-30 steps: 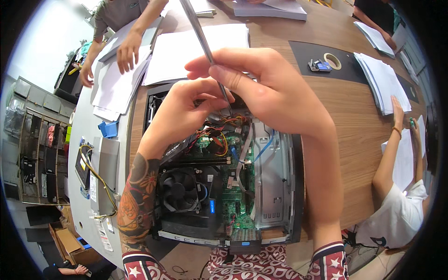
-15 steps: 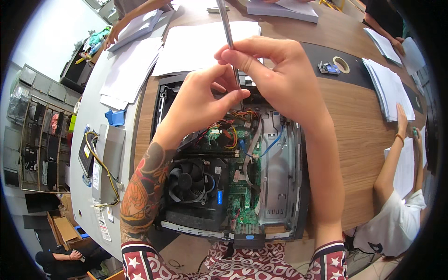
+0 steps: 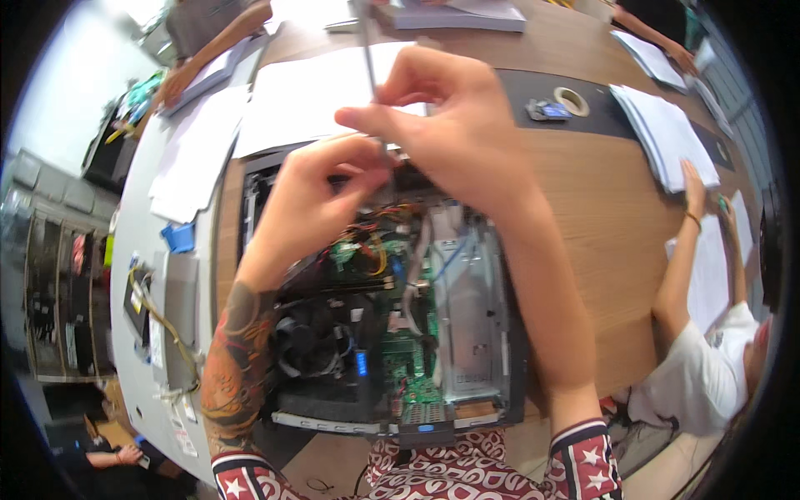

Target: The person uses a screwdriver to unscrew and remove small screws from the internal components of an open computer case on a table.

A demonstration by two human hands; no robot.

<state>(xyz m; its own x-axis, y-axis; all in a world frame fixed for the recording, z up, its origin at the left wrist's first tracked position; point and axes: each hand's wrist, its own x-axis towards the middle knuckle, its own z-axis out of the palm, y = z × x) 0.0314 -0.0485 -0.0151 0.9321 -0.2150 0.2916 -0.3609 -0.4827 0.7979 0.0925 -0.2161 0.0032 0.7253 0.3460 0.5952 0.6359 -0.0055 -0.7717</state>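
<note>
A long, slim metal rod (image 3: 367, 54), like a screwdriver's shaft, stands nearly upright over the far side of an opened desktop computer case (image 3: 433, 429). My right hand (image 3: 454, 125) is closed round it, the thumb lying across the rod and the fingers curled beside it. Lower down, my left hand (image 3: 312, 187) pinches near the rod's lower part with thumb and fingers. Motion blurs both hands, and the rod's tip is hidden. Inside the case are a green circuit board (image 3: 412, 358), a black fan (image 3: 304, 337), coloured wires (image 3: 379, 250) and a grey metal bay (image 3: 475, 333).
A removed metal box with yellow cables (image 3: 177, 308) lies on the left, by a blue plastic piece (image 3: 177, 237). White sheets (image 3: 287, 100) lie behind the case. Tape (image 3: 572, 102) sits far right. A co-worker's arm (image 3: 679, 267) rests by a paper stack (image 3: 662, 137).
The view has shifted, moving the case left in the picture. My right thumb now reaches farther left across the rod. Both hands stay at the rod.
</note>
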